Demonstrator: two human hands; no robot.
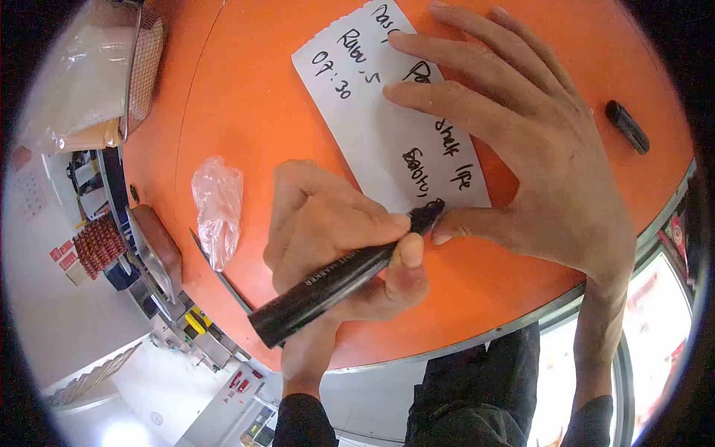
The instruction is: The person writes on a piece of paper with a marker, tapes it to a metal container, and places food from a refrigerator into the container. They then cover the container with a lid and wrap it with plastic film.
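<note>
My left hand (342,238) grips a thick black marker (320,294), its tip against the lower end of a white paper slip (357,112). Black handwriting covers parts of the slip, including "Rabu, 5", "07:30" and "Sabtu". My right hand (529,141) lies spread over the slip's right side, palm down, and hides some of the words. Its thumb rests by the bottom edge of the paper, close to the marker tip. A black cap (627,127) lies on the orange table (261,112), to the right of my right hand.
A crumpled clear plastic bag (217,212) lies left of my left hand, beside a thin dark strip (232,288). At the upper left is a mesh basket (147,71) with plastic-wrapped contents. A brown case (156,242) sits near the table's left edge.
</note>
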